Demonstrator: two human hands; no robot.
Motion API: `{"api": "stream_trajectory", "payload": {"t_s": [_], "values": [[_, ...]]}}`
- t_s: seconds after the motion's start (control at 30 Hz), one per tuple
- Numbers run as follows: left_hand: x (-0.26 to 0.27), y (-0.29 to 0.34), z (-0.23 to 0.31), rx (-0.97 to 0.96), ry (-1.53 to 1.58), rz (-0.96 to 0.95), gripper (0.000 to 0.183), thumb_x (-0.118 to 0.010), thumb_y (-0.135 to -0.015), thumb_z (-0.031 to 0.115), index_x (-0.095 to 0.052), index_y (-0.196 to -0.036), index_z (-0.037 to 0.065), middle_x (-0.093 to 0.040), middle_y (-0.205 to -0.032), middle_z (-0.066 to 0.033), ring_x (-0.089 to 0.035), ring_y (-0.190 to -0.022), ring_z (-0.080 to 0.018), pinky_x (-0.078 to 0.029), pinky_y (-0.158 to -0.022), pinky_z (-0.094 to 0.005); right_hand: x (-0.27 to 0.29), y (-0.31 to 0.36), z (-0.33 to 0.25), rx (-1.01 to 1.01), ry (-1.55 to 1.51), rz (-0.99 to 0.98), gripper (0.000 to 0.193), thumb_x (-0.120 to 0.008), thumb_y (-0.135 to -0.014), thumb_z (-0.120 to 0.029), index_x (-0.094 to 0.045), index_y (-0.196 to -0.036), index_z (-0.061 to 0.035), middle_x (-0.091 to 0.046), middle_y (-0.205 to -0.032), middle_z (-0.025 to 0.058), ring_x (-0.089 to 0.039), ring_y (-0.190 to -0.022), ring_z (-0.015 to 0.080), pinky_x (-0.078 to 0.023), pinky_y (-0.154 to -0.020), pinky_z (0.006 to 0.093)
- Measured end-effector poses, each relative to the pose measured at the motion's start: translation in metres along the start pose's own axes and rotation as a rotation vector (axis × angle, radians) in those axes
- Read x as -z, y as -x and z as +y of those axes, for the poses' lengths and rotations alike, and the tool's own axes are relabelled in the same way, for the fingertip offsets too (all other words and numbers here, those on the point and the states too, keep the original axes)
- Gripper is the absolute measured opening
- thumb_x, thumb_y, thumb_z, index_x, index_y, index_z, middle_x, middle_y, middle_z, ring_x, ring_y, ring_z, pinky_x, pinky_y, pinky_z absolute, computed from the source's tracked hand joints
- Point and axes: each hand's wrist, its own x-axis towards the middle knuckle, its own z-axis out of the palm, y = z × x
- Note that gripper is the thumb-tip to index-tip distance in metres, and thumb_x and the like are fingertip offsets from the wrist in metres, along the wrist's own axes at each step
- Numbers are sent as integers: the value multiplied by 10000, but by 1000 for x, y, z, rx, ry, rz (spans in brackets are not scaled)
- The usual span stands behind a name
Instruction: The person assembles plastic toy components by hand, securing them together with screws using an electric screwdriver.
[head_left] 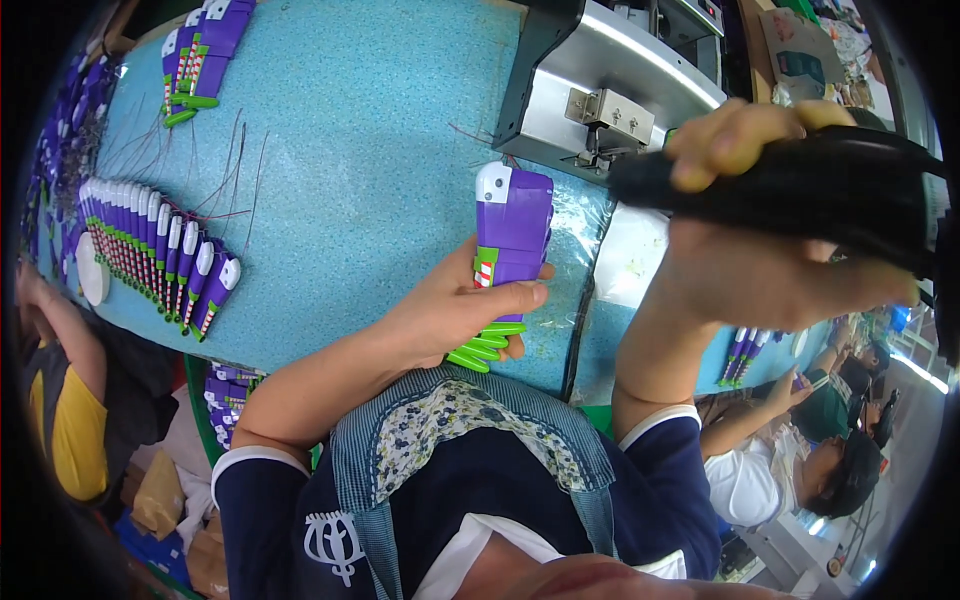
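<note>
My left hand (450,310) is closed round a small stack of purple plastic pieces (515,225) with white ends and bright green tips. It holds them upright over the near part of the blue table, thumb across the front. Raised at the right, my right hand (750,250) wraps its fingers round a long black handheld tool (800,190). The tool is close to the camera and smeared by motion, so its exact kind is unclear. Its narrower end points left, towards the metal machine.
A metal machine (610,80) stands at the back right. A row of similar purple pieces (160,250) with thin wires lies at the left of the blue table (350,130); another group (205,55) is far left. A co-worker (770,460) sits at the right.
</note>
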Motion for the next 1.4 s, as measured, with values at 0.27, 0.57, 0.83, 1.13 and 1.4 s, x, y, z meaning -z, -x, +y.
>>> {"api": "stream_trajectory", "payload": {"t_s": [0.27,0.57,0.83,1.13,1.4], "values": [[1,0,2,-19,-15,10,539,-699,-827,186,-397,-1239,17,-592,-1090,-104,-621,-614,-169,-518,-484,-289,-5,11,1,70,-2,91,938,-248,-788,-831,-527,-1099,9,-602,-732,161,-579,-558,218,-479,-524,315],[-4,-1,2,-11,-4,20,442,-700,-822,169,-464,-1159,9,-588,-917,-67,-615,-605,-151,-518,-478,-275,-21,36,-1,-102,47,107,922,-276,-774,-838,-473,-1126,-9,-579,-732,152,-556,-543,199,-465,-511,299],[0,-4,4,2,13,-6,495,-692,-828,164,-414,-1212,21,-585,-1014,-88,-612,-604,-158,-518,-483,-274,-17,32,10,-80,2,34,927,-290,-770,-839,-485,-1125,-5,-586,-746,152,-562,-549,199,-467,-514,295],[-1,0,3,-79,40,50,461,-693,-824,156,-449,-1193,23,-585,-1124,-94,-615,-599,-174,-515,-460,-297,1,-6,17,134,-157,130,940,-263,-766,-848,-540,-1076,-5,-596,-718,140,-582,-570,223,-480,-532,318],[0,3,6,-60,42,54,441,-689,-825,142,-463,-1184,22,-605,-1075,-84,-611,-589,-158,-521,-465,-292,-23,37,-5,-76,21,220,941,-282,-767,-845,-499,-1127,-3,-578,-735,133,-557,-552,207,-461,-514,305]]}}
